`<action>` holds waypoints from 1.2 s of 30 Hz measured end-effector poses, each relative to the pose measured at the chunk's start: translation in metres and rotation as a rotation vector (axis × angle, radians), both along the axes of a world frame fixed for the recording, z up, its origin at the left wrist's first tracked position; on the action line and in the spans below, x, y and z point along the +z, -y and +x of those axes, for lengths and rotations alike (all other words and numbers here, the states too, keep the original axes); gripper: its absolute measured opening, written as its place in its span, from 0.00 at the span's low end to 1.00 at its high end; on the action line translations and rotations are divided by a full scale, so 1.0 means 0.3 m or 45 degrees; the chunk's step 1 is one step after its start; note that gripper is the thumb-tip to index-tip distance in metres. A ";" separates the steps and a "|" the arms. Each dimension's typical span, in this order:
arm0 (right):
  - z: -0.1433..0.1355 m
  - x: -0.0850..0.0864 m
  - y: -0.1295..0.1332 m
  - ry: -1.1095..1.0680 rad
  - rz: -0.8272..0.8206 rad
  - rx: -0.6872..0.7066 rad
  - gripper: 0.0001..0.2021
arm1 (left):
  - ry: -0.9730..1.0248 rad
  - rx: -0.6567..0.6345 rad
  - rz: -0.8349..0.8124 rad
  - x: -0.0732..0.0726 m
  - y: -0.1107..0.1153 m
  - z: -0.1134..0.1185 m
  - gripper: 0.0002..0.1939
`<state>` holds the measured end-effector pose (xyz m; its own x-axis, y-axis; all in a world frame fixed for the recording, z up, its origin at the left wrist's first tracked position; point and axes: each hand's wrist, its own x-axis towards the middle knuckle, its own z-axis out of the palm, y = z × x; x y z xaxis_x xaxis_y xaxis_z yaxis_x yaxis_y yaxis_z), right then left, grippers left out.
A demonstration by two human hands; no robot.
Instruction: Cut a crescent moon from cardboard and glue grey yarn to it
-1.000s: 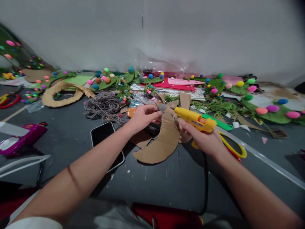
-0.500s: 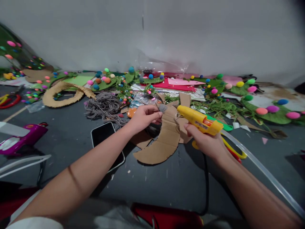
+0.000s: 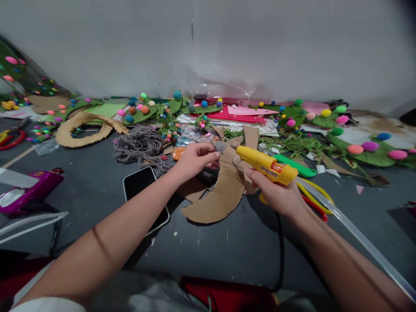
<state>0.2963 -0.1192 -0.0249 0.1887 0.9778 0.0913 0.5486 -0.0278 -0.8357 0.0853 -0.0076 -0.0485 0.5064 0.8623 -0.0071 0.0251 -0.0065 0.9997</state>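
A curved brown cardboard piece point(image 3: 221, 195) lies in front of me, its upper tip wrapped in grey yarn point(image 3: 221, 146). My left hand point(image 3: 198, 161) is closed at that wrapped tip, thumb and fingers pinching at its left edge. In my right hand point(image 3: 276, 193) is a yellow glue gun point(image 3: 266, 164), its nozzle pointing left over the upper part of the cardboard. A long clear glue stick point(image 3: 354, 229) sticks out of the back of the gun. Left of the cardboard lies a tangled pile of grey yarn point(image 3: 139, 145).
A phone point(image 3: 139, 184) lies under my left forearm. Scissors point(image 3: 315, 199) are beside my right wrist. A purple glue gun point(image 3: 39, 188) and a cardboard ring point(image 3: 81, 141) lie left. Green leaves with coloured balls point(image 3: 360, 147) line the back.
My right hand and the yellow glue gun have moved slightly left, nearer the wrapped tip. My left hand keeps its grip. The whole view has shifted slightly.
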 end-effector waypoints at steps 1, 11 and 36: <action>-0.001 0.001 0.000 -0.006 -0.003 0.002 0.15 | -0.005 -0.003 0.000 0.000 0.000 0.000 0.11; -0.020 -0.006 -0.009 -0.091 -0.109 0.081 0.14 | 0.013 0.009 0.004 -0.008 -0.001 0.001 0.10; -0.020 -0.022 -0.002 -0.082 -0.048 0.030 0.15 | 0.009 -0.001 0.018 -0.009 -0.002 -0.001 0.10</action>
<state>0.2904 -0.1185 -0.0314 0.1699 0.9845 0.0428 0.4949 -0.0477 -0.8677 0.0851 -0.0072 -0.0512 0.5069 0.8620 0.0088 0.0182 -0.0209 0.9996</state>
